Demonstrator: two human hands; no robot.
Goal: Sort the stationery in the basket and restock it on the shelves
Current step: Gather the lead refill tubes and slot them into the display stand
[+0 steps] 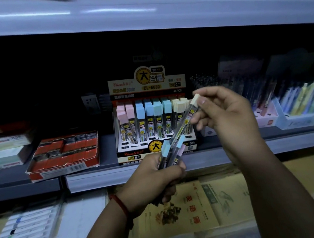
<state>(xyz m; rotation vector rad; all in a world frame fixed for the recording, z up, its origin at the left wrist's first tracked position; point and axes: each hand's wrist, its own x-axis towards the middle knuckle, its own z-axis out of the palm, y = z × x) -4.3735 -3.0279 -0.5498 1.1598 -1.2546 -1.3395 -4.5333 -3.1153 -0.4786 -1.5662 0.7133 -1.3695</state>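
My right hand [227,113]: pinches clear tube [185,120], cream cap.
My left hand [153,179]: grips tubes [174,155], blue and pink caps.

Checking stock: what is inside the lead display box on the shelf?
Upright lead tubes with pink, blue and cream caps; the right hand and the held tube hide its right-end slots.
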